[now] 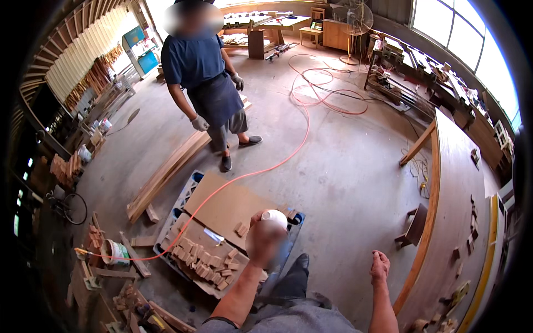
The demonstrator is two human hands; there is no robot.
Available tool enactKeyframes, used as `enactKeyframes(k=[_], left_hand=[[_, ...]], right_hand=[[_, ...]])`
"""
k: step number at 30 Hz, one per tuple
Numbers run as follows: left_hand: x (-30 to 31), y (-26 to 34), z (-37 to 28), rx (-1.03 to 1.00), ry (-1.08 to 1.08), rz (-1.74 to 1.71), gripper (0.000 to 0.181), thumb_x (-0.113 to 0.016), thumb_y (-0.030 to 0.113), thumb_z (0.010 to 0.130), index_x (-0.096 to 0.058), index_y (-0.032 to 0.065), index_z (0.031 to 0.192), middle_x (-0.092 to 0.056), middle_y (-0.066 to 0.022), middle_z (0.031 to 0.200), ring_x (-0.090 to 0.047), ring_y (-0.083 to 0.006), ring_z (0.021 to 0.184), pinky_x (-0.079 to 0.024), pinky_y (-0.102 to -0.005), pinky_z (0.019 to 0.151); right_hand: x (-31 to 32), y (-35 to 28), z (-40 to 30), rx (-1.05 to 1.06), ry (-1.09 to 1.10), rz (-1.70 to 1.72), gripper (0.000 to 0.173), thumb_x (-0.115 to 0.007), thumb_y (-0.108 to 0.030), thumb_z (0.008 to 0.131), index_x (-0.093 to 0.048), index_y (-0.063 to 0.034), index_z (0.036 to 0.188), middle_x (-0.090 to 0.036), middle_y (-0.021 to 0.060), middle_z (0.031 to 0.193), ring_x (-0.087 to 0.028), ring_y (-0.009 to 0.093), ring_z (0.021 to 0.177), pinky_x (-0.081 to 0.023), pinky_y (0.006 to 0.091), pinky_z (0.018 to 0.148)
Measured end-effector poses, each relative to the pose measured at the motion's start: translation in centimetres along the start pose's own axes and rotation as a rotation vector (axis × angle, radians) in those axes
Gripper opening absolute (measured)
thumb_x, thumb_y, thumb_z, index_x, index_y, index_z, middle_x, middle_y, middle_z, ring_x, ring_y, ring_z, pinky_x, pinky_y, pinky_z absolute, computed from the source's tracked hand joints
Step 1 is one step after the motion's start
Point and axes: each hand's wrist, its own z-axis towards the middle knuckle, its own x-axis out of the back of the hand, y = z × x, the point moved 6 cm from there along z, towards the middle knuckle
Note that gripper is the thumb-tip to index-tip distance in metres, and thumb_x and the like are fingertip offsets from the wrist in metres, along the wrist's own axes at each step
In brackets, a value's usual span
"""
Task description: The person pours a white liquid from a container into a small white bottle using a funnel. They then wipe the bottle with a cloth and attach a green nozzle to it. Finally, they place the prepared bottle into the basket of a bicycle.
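Observation:
In the head view my left hand (263, 249) is raised before my body, around a white cup-like thing (275, 217). A blur covers much of that hand and the lower part of what it holds. My right hand (379, 265) hangs at my right side with its fingers curled in, and nothing shows in it. Below and beyond my left hand lies a plastic pallet (177, 212) covered with cardboard (220, 195). Many small wooden blocks (204, 262) are piled on its near part.
A long wooden workbench (454, 200) runs along my right, with a stool (412, 227) beside it. An orange air hose (250, 174) crosses over the pallet. Ahead stands a person (200, 70) in gloves, by long timber boards (166, 175). A bucket (115, 252) stands left.

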Motion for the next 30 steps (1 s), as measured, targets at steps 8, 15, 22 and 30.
enactKeyframes(k=[8, 15, 22, 30], left_hand=[[-10.1, -0.1, 16.9, 0.132, 0.098, -0.100, 0.053, -0.084, 0.023, 0.075, -0.058, 0.0052, 0.118, -0.060, -0.0083, 0.118, -0.062, -0.0232, 0.104, -0.054, -0.0382, 0.085], [-19.5, -2.9, 30.9, 0.074, 0.048, 0.154, 0.056, -0.080, 0.019, 0.075, -0.058, 0.0046, 0.125, -0.067, -0.0122, 0.117, -0.067, -0.0272, 0.102, -0.055, -0.0392, 0.084], [-29.7, -6.1, 43.5, 0.029, 0.015, -0.203, 0.067, -0.083, 0.029, 0.076, -0.054, 0.0019, 0.130, -0.066, -0.0097, 0.129, -0.066, -0.0188, 0.102, -0.056, -0.0326, 0.084], [-37.3, -14.0, 56.7, 0.164, 0.069, -0.132, 0.066, -0.082, 0.013, 0.070, -0.057, 0.0032, 0.130, -0.067, -0.0096, 0.126, -0.066, -0.0173, 0.105, -0.056, -0.0316, 0.090]], right_hand=[[-4.1, -13.4, 16.1, 0.037, -0.063, 0.039, 0.029, -0.058, -0.016, 0.100, -0.061, -0.0022, 0.125, -0.052, -0.0024, 0.072, -0.050, 0.008, 0.058, -0.046, 0.0245, 0.054], [-12.9, -23.6, 31.2, -0.006, -0.285, 0.050, 0.032, -0.064, -0.012, 0.096, -0.060, -0.0058, 0.128, -0.060, -0.0013, 0.082, -0.058, 0.011, 0.070, -0.054, 0.0271, 0.068], [-23.8, -38.1, 43.1, 0.034, -0.657, -0.062, 0.018, -0.069, -0.016, 0.095, -0.070, 0.0015, 0.099, -0.069, 0.0058, 0.079, -0.064, 0.013, 0.068, -0.053, 0.0280, 0.066], [-39.9, -50.9, 49.3, 0.001, -1.085, -0.045, 0.031, -0.059, -0.028, 0.103, -0.070, 0.0009, 0.099, -0.070, 0.0052, 0.084, -0.065, 0.013, 0.077, -0.054, 0.0290, 0.071]])
